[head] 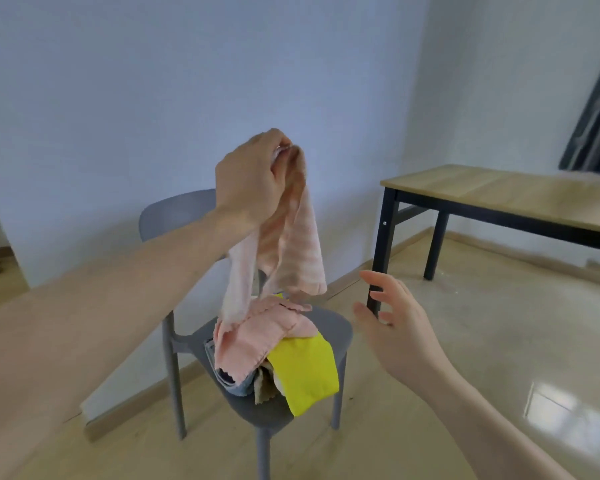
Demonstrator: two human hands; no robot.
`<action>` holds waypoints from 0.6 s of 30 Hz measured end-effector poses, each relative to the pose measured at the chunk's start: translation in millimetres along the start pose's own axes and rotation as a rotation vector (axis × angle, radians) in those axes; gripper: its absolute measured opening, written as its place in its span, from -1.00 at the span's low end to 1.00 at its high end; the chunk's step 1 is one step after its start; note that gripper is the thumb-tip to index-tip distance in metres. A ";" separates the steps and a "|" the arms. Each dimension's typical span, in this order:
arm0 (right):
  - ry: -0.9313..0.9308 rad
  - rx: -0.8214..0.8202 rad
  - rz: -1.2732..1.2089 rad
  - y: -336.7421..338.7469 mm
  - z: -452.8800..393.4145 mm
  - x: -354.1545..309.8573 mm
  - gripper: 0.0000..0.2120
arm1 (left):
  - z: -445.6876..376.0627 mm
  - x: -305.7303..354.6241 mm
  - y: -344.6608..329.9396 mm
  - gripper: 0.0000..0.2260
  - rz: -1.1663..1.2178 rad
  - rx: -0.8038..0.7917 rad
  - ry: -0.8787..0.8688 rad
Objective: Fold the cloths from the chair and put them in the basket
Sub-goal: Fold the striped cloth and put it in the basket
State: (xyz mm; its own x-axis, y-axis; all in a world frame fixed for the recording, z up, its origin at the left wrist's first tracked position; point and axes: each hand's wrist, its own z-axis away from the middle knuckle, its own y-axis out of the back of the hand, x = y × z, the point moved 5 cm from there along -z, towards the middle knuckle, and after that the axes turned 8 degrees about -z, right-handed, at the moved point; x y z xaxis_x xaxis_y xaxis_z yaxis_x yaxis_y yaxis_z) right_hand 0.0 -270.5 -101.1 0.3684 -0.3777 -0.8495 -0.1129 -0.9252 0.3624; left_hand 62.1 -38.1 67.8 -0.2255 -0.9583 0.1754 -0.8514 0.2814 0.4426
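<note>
A pale pink striped cloth (291,244) hangs in the air above the chair, bunched at its top edge and falling in two loose folds, the longer fold reaching down at 7 o'clock to touch the pile below. The left hand (253,181) pinches that bunched top edge between thumb and curled fingers, the bare forearm reaching in from the 8 o'clock side of the view. Directly under the hanging cloth, a pink cloth with a scalloped edge (253,337) lies crumpled on top of the pile on the seat. At 4 o'clock from it a bright yellow cloth (307,372) drapes toward the front edge of the seat, and beneath the pink one a blue-grey cloth (236,384) and a small beige scrap (264,389) peek out. All of these rest on the grey plastic chair (329,332), whose curved backrest shows behind the left wrist. At 3 o'clock from the pile, the right hand (395,320) hovers apart from the cloths with fingers spread and relaxed, holding nothing. Farther off at 2 o'clock stands a wooden-topped table with black legs (499,192), and a dark curtain (596,109) hangs at the upper right edge of the view.
</note>
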 end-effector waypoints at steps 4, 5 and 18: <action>0.012 0.033 -0.003 21.4 28.2 -64.2 -0.57 | -7.2 46.7 75.9 -0.84 0.073 0.031 -0.094; 0.000 0.030 -0.017 25.1 35.7 -78.4 -0.56 | -4.2 57.8 90.9 -0.85 0.096 0.011 -0.113; -0.140 0.108 -0.082 56.9 147.8 -88.9 -0.79 | 113.5 118.7 149.6 -0.76 0.195 -0.636 -0.301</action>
State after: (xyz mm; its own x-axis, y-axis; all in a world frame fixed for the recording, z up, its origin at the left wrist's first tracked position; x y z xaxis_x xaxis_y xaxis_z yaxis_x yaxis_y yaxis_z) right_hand -175.6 -295.1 -61.6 0.2490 -0.2954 -0.9223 -0.1886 -0.9489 0.2530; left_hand -145.9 -115.4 55.0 -0.5438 -0.8339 0.0943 -0.3636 0.3354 0.8691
